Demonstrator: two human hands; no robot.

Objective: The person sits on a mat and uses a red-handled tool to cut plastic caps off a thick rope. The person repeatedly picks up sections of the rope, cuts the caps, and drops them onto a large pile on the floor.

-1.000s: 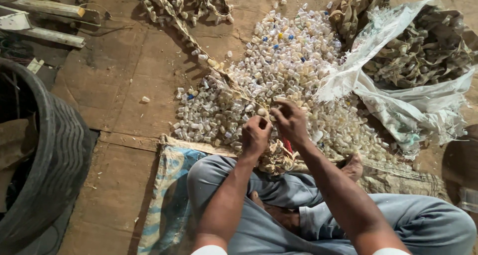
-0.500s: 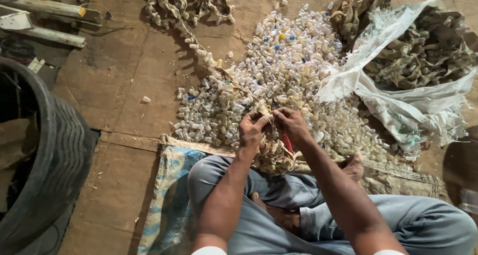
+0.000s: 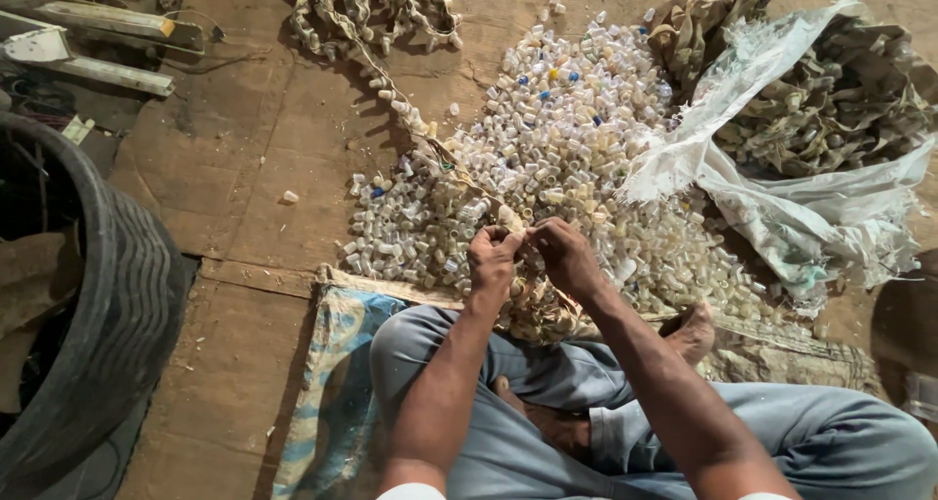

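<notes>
The step in hand looks like threading small plastic caps onto a cord, and doing it well probably means keeping the cord taut, feeding one cap at a time, and letting each slide down before picking the next

Largest first: the brown floor (image 3: pixel 244 187), which looks like flattened cardboard, matte and dusty, with seams and creases. At the left edge lies a black rubber tyre (image 3: pixel 117 305), ribbed tread curving round. At upper right a torn white woven sack (image 3: pixel 782 207), frayed at its edges, spills bundles of tan strung pieces (image 3: pixel 831 100), crumpled and dull. The person sits cross-legged in grey trousers (image 3: pixel 840 441) on a faded blue-and-cream woven mat (image 3: pixel 337 363)

In the middle spreads the heap of plastic caps (image 3: pixel 547 139): small translucent whitish cylinders, hard and slightly glossy, with a few blue and yellow ones mixed in. From it a strung cord of caps (image 3: pixel 391 95) runs up and left to a coiled pile (image 3: pixel 362 12) at the top

Both hands meet just above the lap, at the near edge of the heap. The left hand (image 3: pixel 491 258) has fingers curled in, pinching a pale cap at the fingertips. The right hand (image 3: pixel 565 256) is pressed close against it, thumb and forefinger pinched; whether on the cord end or the same cap I cannot tell. Under the hands hangs a small bunch of threaded tan pieces (image 3: pixel 535 314)
</notes>
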